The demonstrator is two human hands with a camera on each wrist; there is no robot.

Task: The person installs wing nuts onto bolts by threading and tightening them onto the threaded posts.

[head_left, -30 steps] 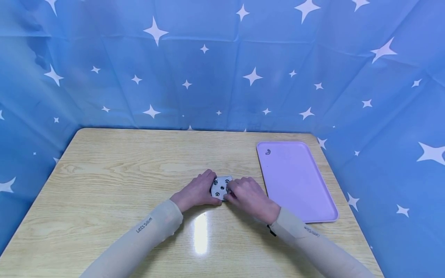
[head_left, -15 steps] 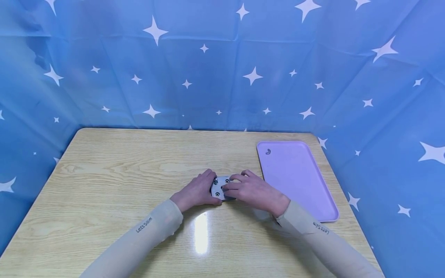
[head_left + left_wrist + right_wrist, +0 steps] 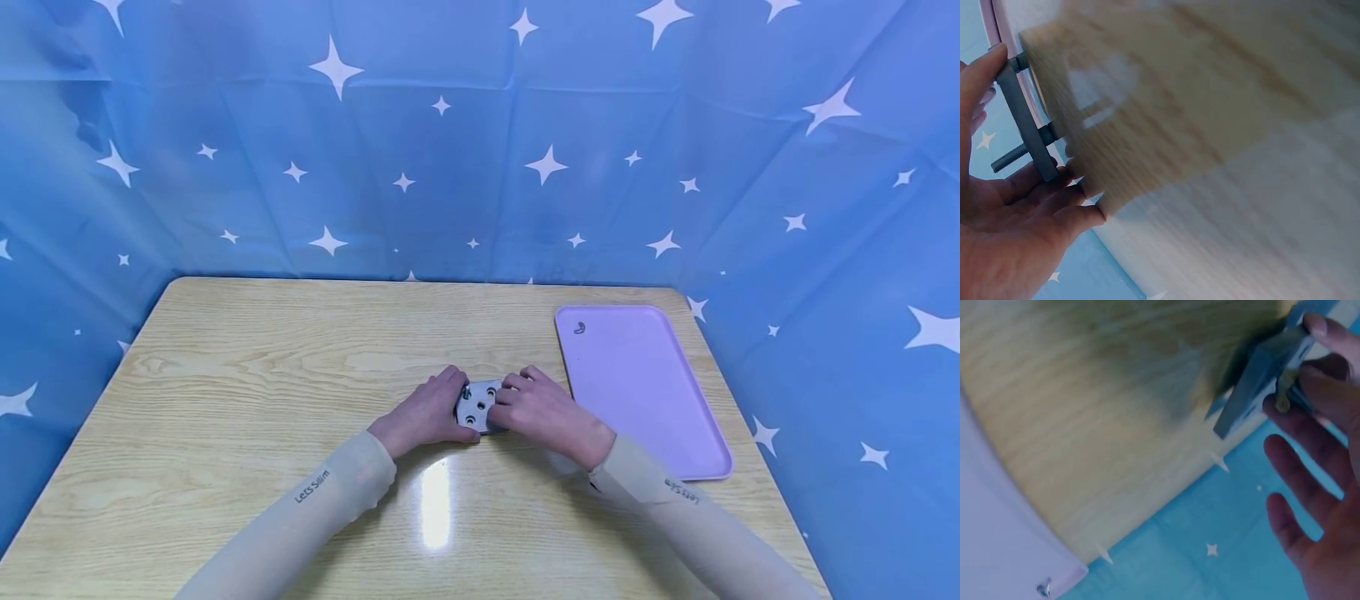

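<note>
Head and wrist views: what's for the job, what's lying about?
Apparently in the job:
grey metal plate with holes, in the left grip
small brass-coloured piece, in the right grip

Apparently just lying about:
purple rectangular plastic-looking tray
small curved grey piece on it

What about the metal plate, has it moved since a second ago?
No, not visibly. In the head view, the metal plate sits left of the purple tray just as before, with no clear shift either way.
</note>
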